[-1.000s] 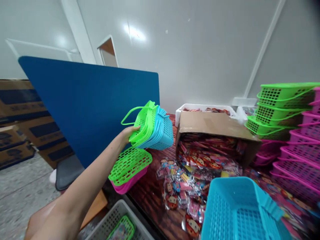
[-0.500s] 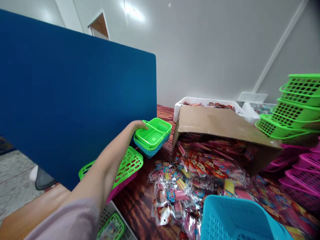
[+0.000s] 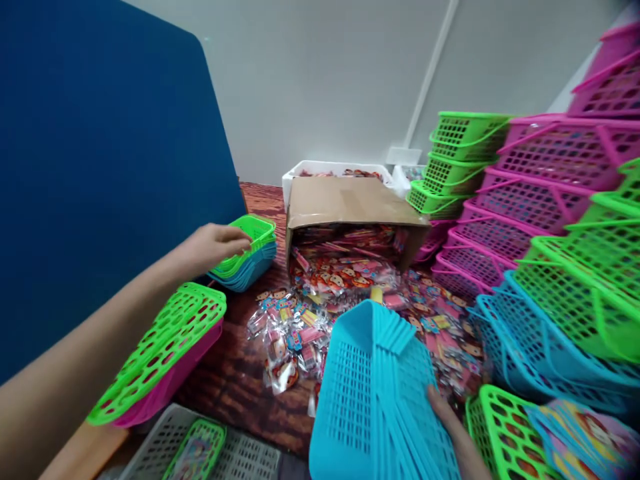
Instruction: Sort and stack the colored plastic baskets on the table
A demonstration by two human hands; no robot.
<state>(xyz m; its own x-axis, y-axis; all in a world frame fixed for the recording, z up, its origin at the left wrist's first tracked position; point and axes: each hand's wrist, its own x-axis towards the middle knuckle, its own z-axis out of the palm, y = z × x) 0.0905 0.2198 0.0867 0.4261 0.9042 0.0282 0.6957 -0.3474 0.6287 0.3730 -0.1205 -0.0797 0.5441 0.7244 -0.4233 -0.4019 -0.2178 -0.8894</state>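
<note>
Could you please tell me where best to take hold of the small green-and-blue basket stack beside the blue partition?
Probably the near rim of the basket stack, pinched from the near side, where the left hand is. It sits open side up; the partition and cardboard box crowd its other sides.

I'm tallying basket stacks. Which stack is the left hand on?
The low stack of green baskets nested in blue ones, beside the blue panel: the left hand touches its rim. The tipped all-blue stack is at the right hand.
</note>
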